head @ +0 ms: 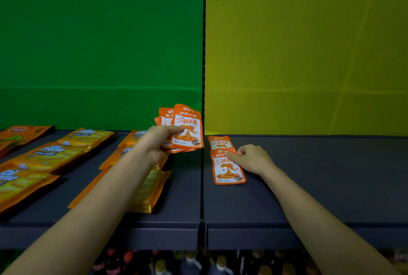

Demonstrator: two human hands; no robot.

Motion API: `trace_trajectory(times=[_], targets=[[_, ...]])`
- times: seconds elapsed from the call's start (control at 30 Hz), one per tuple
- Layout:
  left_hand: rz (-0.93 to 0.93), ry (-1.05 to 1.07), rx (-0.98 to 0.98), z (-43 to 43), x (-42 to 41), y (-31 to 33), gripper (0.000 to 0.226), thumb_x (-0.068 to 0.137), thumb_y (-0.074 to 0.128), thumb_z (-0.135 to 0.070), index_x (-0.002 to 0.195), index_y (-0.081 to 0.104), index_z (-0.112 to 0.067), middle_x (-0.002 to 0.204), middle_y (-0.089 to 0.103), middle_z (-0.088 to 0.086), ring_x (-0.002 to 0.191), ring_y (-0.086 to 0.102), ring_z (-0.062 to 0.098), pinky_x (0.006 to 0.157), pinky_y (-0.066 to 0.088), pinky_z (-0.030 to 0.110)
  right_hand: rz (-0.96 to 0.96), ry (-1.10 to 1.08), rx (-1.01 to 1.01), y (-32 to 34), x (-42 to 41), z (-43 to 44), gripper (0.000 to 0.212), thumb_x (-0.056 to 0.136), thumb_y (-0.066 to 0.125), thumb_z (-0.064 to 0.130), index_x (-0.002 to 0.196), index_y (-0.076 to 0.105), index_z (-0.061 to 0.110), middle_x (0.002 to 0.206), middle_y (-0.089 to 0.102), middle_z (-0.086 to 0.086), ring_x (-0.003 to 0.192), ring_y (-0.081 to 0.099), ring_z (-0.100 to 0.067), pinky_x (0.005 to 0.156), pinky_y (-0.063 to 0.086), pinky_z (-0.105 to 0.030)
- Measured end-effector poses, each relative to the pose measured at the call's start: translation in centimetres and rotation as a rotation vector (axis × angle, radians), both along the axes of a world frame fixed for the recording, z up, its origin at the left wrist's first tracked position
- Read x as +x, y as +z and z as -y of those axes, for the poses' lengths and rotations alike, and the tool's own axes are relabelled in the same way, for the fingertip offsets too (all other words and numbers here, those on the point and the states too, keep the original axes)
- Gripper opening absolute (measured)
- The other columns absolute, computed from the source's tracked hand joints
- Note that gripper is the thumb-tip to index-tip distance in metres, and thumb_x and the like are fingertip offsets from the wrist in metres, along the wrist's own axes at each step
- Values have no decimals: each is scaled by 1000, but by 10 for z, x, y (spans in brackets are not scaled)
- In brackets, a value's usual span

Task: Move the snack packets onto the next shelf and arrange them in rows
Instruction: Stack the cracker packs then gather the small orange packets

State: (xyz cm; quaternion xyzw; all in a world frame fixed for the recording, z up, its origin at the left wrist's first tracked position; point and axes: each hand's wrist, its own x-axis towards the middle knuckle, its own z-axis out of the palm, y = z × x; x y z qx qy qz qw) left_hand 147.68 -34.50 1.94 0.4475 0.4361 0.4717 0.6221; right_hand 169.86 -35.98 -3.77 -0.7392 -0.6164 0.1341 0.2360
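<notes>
While the left hand (154, 144) holds a fanned bundle of snack packets (187, 129) above the left shelf (183, 186), the right hand (251, 158) is low on the right shelf (331, 175). The left fingers are curled round the lower part of the bundle and clamp it. The hands are apart, one on each side of the black upright (204, 53).

Just right of this upright two packets lie flat, one behind the other. The back packet (219, 142) is near the rear panel, and the front packet (228, 171) touches or slightly overlaps its lower edge. The right fingers are curled, with the thumb on the upper part of the front packet; it seems to pinch it.

I judge that the arranging has only begun, with most packets not yet laid. The next move calls for letting go of the front packet, taking one from the fan, and laying it beside the others with straight edges.

Both shelves are dark grey and matt. On the left shelf lie long Cal cheese packs (55, 153). Behind are a green panel (99, 42) and a yellow panel (309, 42). Below, bottles (189, 263) stand in dim light.
</notes>
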Motion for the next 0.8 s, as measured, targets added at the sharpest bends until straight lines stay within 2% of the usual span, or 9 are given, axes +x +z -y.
trace_trajectory(times=[0.07, 0.17, 0.3, 0.43, 0.5, 0.57, 0.67, 0.73, 0.8], targets=[[-7, 0, -7, 3, 0, -1, 7, 86, 57, -1, 83, 58, -7, 76, 69, 7, 66, 67, 20, 64, 56, 31, 52, -15, 13, 0, -1, 1, 49, 84, 50, 60, 60, 44, 18, 70, 58, 2, 79, 59, -20, 62, 38, -28], [-7, -9, -23, 6, 0, -3, 6, 85, 58, -1, 82, 59, -7, 59, 71, 4, 52, 68, 16, 53, 57, 28, 115, -42, 17, -1, -2, 4, 47, 82, 51, 62, 69, 52, 17, 89, 64, -3, 92, 62, -24, 69, 41, -30], [5, -22, -39, 11, -1, -5, 5, 85, 59, -1, 85, 59, -7, 55, 71, 4, 48, 68, 15, 50, 57, 27, 195, -101, 147, 10, -11, 17, 50, 84, 44, 65, 87, 60, 18, 103, 66, -4, 102, 60, -28, 73, 39, -31], [0, -71, -19, 19, 7, -9, 8, 84, 59, 2, 85, 60, -6, 61, 71, 8, 46, 67, 14, 47, 56, 27, -159, 52, 237, 30, -39, 23, 52, 86, 33, 67, 80, 60, 24, 90, 66, 3, 97, 62, -25, 86, 47, -38], [7, -110, 10, 25, 13, -11, 10, 84, 58, 4, 83, 60, -6, 57, 71, 5, 45, 67, 13, 46, 56, 26, -253, 112, 245, 36, -52, 22, 51, 86, 40, 64, 78, 61, 18, 88, 70, 0, 90, 65, -23, 86, 50, -42], [9, -140, 46, 31, 16, -13, 9, 84, 59, 3, 83, 61, -6, 55, 71, 2, 46, 67, 13, 45, 56, 25, -335, 125, 261, 38, -58, 23, 39, 86, 52, 54, 86, 63, 17, 91, 72, -4, 88, 67, -23, 83, 51, -42], [54, -144, 40, 35, 16, -12, 8, 89, 56, -8, 84, 61, -6, 54, 70, 3, 45, 67, 12, 44, 56, 26, -531, 155, 257, 40, -56, 27, 29, 86, 61, 39, 91, 64, 11, 96, 73, -12, 87, 70, -27, 84, 54, -44], [76, -97, 18, 32, 13, -11, 16, 93, 51, -12, 81, 59, -6, 49, 68, 2, 41, 64, 11, 41, 54, 25, -653, 185, 272, 42, -51, 35, 15, 88, 61, 26, 89, 62, 11, 101, 72, -14, 76, 71, -19, 78, 56, -37], [59, -32, 38, 28, 8, -9, 19, 94, 50, -13, 78, 58, -7, 46, 66, -1, 38, 63, 8, 38, 52, 21, -769, 200, 306, 43, -43, 50, 7, 90, 58, 15, 90, 60, 8, 89, 71, -8, 58, 67, -3, 61, 54, -20]])
